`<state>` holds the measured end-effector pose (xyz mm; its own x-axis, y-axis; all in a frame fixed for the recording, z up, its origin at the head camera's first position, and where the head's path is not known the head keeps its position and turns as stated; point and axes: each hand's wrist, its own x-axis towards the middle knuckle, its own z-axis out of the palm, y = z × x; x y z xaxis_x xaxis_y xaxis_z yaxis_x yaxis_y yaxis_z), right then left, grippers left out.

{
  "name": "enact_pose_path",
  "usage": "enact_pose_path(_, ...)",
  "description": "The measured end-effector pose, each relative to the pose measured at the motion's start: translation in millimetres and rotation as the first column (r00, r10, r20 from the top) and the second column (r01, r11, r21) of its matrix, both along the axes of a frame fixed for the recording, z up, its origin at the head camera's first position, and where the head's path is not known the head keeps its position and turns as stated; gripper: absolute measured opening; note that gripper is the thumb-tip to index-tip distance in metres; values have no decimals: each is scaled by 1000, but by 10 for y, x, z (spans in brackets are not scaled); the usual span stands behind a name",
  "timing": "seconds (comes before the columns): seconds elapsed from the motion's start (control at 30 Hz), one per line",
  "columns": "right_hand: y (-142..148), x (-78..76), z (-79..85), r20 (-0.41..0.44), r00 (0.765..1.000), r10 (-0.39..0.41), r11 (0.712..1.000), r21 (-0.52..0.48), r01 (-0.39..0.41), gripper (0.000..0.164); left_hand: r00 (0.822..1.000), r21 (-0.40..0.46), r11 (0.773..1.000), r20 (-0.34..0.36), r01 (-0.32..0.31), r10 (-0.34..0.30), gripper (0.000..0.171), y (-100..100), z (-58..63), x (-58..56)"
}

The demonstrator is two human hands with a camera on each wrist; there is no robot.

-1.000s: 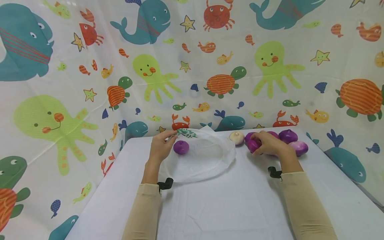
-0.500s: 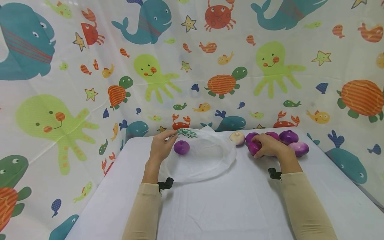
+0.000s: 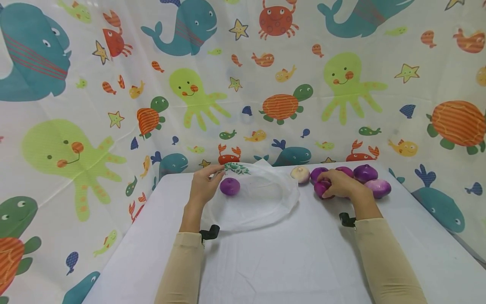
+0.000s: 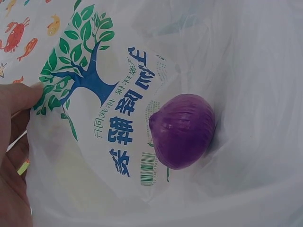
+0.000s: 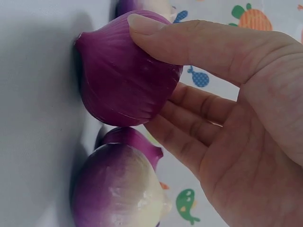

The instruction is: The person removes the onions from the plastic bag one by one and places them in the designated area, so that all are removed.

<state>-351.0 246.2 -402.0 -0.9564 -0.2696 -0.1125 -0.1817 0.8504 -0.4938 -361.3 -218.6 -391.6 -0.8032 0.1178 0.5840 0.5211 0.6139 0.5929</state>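
Observation:
My left hand (image 3: 203, 183) pinches the far left edge of a white plastic bag (image 3: 262, 213), which lies spread with its mouth open. Inside the bag rests one purple onion (image 4: 184, 132), beside the printed tree and blue lettering. Over at the right, my right hand (image 3: 343, 183) grips another purple onion (image 5: 128, 71), thumb on one side and fingers on the other. That onion is close over the white tablecloth, at the near side of a group of onions. The hand hides part of the group in the head view.
A pale onion (image 3: 300, 175) sits between the bag and the purple ones. Behind and right of my right hand are several more, including a dark purple onion (image 3: 365, 173) and a lighter one (image 3: 377, 188). A sea-animal curtain (image 3: 243, 84) hangs behind the table.
The onion in my right hand has turned a little and shifted slightly toward me. My left hand and the bag look the same.

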Motion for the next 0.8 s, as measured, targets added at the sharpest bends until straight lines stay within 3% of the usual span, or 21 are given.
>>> enact_pose_path(0.8,70,31,64,26,999,-35,999,-9,35,51,1000,5,1000,-7,9,-9,23,-3,16,7)
